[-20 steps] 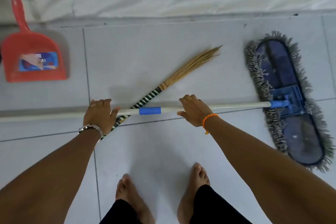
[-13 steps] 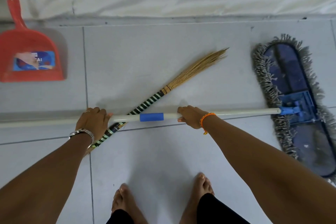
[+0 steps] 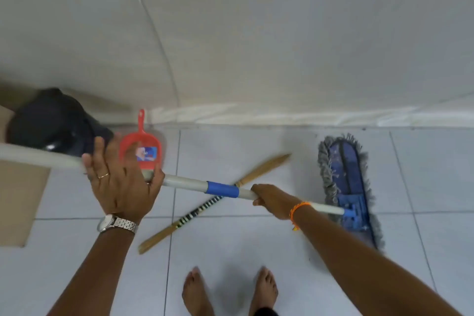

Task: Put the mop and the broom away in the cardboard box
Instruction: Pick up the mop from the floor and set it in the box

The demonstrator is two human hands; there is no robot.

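Both my hands hold the mop by its white pole, which has a blue band at its middle. My left hand grips the pole on the left, raised off the floor; my right hand grips it right of the blue band. The blue mop head with grey fringe rests on the tiles at the right. The straw broom, with a striped black-and-white handle, lies diagonally on the floor under the pole. A cardboard box shows at the left edge, its inside mostly out of view.
A red dustpan lies by the wall behind my left hand. A dark rounded object sits at the left by the box. My bare feet stand on the grey tiled floor. The wall runs across the back.
The pole's left end has risen off the floor with my left hand, now tilting down to the mop head. The view has lifted, bringing the box and dark object into sight.
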